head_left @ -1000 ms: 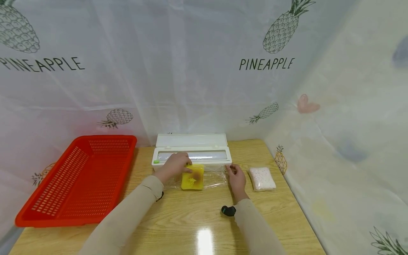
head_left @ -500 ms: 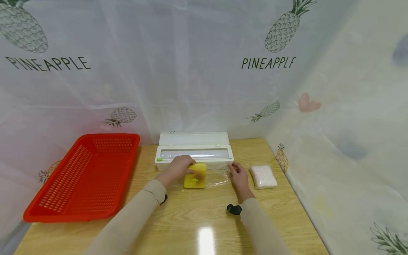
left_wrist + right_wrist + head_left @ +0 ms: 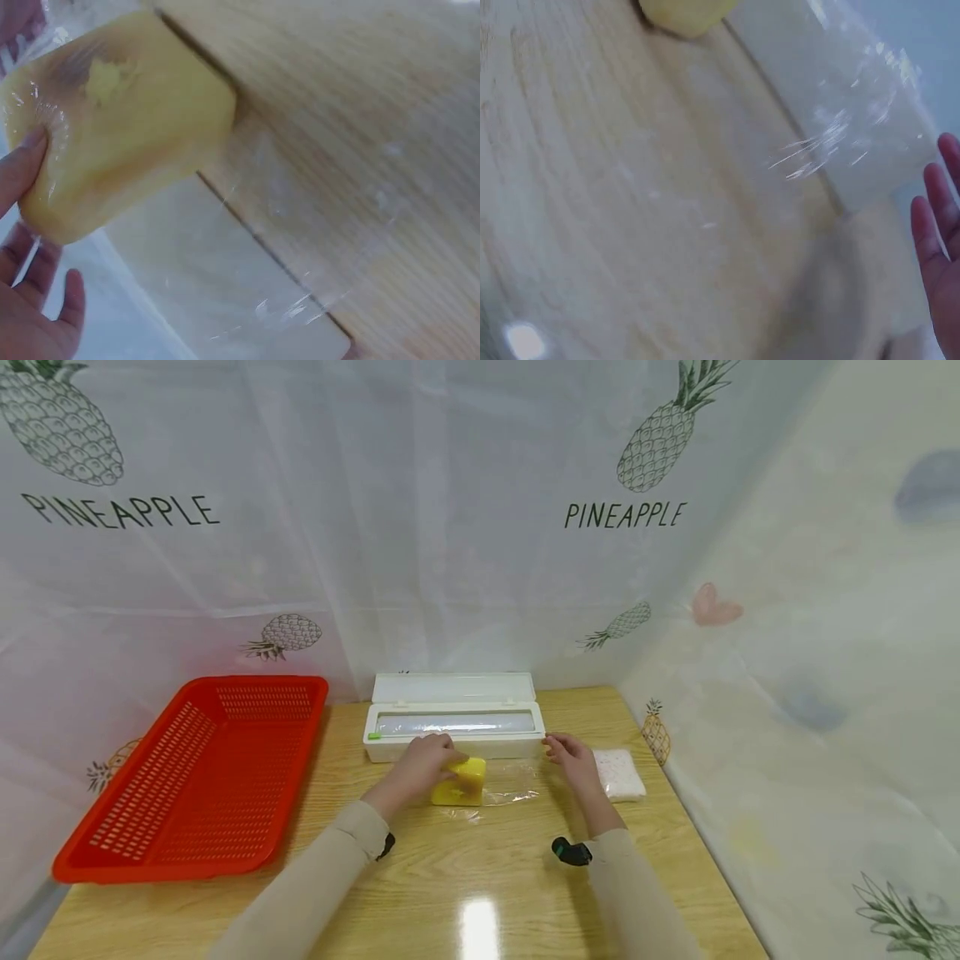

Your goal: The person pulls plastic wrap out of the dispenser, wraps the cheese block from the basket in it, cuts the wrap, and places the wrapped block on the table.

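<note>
A yellow bread-shaped block [image 3: 468, 783] with a brown patch and a star mark stands tilted on the table in front of the white cling film box [image 3: 495, 748]. My left hand [image 3: 422, 767] grips its upper left side; in the left wrist view the thumb [image 3: 28, 161] presses creased clear film against it. Clear plastic film [image 3: 512, 777] spreads rightward from the block along the box front. My right hand [image 3: 573, 762] is at the box's right front corner, by the film's edge. Its thumb is outside the right wrist view, so a pinch on the film is unclear.
A red basket [image 3: 168, 870] stands on the left of the wooden table [image 3: 420, 893]. At the right, partly behind my right hand, lies a white speckled block [image 3: 621, 775] in film. The box lid [image 3: 453, 687] is raised, with a green slider [image 3: 374, 736] at the left end.
The yellow block has tipped, its far edge now raised under my left hand. My right hand has shifted right and slightly up, to the box's corner. The camera view has drifted slightly.
</note>
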`<state>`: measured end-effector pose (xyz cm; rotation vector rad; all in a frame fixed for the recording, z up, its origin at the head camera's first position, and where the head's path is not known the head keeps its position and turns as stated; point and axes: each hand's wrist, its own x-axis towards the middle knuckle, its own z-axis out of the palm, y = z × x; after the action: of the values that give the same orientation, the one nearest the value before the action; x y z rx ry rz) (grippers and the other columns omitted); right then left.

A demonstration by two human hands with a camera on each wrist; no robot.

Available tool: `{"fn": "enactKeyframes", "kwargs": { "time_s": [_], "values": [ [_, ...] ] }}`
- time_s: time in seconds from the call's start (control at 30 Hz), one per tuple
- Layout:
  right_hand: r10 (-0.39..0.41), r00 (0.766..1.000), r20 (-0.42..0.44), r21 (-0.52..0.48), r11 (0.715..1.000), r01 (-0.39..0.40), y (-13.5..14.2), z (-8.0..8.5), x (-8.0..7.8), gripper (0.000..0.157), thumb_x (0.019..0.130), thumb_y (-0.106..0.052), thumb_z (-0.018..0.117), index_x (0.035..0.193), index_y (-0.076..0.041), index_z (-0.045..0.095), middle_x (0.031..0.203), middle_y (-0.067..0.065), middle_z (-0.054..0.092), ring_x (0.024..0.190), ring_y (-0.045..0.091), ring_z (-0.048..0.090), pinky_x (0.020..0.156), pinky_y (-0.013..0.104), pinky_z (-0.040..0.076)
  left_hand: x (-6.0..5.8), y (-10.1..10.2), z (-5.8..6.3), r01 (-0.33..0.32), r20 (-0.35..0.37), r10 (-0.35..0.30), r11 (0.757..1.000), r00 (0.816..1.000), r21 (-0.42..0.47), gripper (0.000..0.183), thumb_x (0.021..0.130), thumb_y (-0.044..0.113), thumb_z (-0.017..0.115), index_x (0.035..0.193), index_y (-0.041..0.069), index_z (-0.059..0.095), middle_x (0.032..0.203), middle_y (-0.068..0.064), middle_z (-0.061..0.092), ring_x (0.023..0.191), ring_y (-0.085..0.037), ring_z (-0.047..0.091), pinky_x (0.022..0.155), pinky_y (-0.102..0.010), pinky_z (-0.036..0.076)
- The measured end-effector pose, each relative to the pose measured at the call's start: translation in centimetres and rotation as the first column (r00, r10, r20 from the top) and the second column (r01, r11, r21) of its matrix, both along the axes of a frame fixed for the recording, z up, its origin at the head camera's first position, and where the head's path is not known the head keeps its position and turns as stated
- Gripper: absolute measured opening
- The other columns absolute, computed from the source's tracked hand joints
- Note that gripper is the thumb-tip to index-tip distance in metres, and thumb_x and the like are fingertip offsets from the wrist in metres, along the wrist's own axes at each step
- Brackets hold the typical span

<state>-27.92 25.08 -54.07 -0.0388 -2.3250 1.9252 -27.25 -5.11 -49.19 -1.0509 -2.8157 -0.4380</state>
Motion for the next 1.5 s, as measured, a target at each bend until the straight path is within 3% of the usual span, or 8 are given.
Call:
{"fn": "enactKeyframes", "kwargs": {
  "time_s": [0.17,0.37,0.6,1.07,1.2,1.3,1.37,1.5],
  "values": [
    [0.229,0.974,-0.005,0.213,0.952,-0.222,-1.6,3.9,0.9,0.038,0.095,-0.028,0.065,0.123,-0.001,0.064,0.112,0.01,0.067,0.102,0.031,0.059,0.091,0.05,0.048,1.6,-0.3,-0.2,0.067,-0.181,-0.057,0.996,0.982,0.052,0.029,0.079,0.015,0.08,0.107,0.019,0.076,0.091,0.002,0.057,0.083,-0.017,0.05,0.075,-0.034,0.043],
    [0.537,0.844,-0.013,0.431,0.764,-0.48,-5.4,6.6,2.8,0.044,0.09,-0.025,0.072,0.127,-0.005,0.06,0.124,0.013,0.062,0.112,0.033,0.057,0.097,0.051,0.044,3.3,-0.1,0.3,0.103,-0.395,-0.118,0.993,0.911,-0.06,0.03,0.08,0.01,0.078,0.108,0.022,0.076,0.098,0.001,0.06,0.093,-0.019,0.056,0.09,-0.044,0.047],
    [0.576,0.813,0.078,0.614,0.615,-0.495,-8.9,7.3,5.4,0.061,0.081,-0.029,0.082,0.133,-0.01,0.057,0.129,0.003,0.059,0.113,0.027,0.055,0.095,0.045,0.046,5.0,-0.1,0.7,0.129,-0.535,-0.177,0.984,0.826,-0.125,0.032,0.078,0.007,0.08,0.107,0.019,0.076,0.101,0.001,0.063,0.096,-0.019,0.058,0.091,-0.041,0.047],
    [0.437,0.898,0.038,0.313,0.848,-0.426,-11.2,3.9,7.7,0.035,0.092,-0.02,0.069,0.123,-0.005,0.063,0.114,0.009,0.065,0.098,0.027,0.061,0.077,0.038,0.054,7.6,-2.3,-0.3,0.001,-0.473,0.111,0.973,0.874,0.23,0.031,0.07,0.018,0.089,0.098,0.016,0.076,0.111,-0.007,0.066,0.109,-0.031,0.057,0.099,-0.058,0.039],
    [0.365,0.93,0.04,0.204,0.908,-0.365,-11.8,3.3,8.5,0.035,0.093,-0.015,0.067,0.125,0.0,0.061,0.113,0.015,0.064,0.094,0.028,0.062,0.074,0.041,0.056,8.9,-2.5,-1.1,-0.118,-0.359,0.302,0.883,0.883,0.454,0.039,0.066,0.013,0.091,0.101,0.013,0.076,0.126,-0.016,0.058,0.12,-0.04,0.048,0.1,-0.063,0.035],
    [0.319,0.946,0.055,0.096,0.942,-0.323,-12.2,4.0,9.5,0.036,0.094,-0.008,0.064,0.126,0.006,0.057,0.111,0.021,0.063,0.091,0.029,0.063,0.073,0.045,0.056,10.2,-2.6,-1.7,-0.271,-0.078,0.399,0.74,0.914,0.616,0.05,0.07,0.011,0.089,0.117,0.013,0.071,0.144,-0.019,0.04,0.131,-0.045,0.033,0.101,-0.065,0.031],
    [0.295,0.952,0.078,0.016,0.955,-0.297,-12.4,4.8,10.2,0.037,0.096,-0.005,0.06,0.129,0.008,0.053,0.111,0.024,0.062,0.092,0.027,0.063,0.074,0.049,0.056,11.0,-2.7,-2.2,-0.379,0.161,0.379,0.621,0.911,0.686,0.062,0.077,0.011,0.084,0.134,0.014,0.059,0.153,-0.02,0.025,0.135,-0.048,0.026,0.103,-0.066,0.03],
    [0.261,0.955,0.138,-0.096,0.964,-0.249,-12.6,5.3,11.1,0.04,0.098,-0.006,0.055,0.136,0.003,0.045,0.112,0.021,0.063,0.085,0.021,0.06,0.071,0.047,0.056,12.0,-3.0,-3.5,-0.533,0.534,0.132,0.43,0.835,0.729,0.073,0.091,0.015,0.07,0.153,0.021,0.03,0.156,-0.021,0.015,0.135,-0.05,0.028,0.1,-0.062,0.037]
  ]
}}
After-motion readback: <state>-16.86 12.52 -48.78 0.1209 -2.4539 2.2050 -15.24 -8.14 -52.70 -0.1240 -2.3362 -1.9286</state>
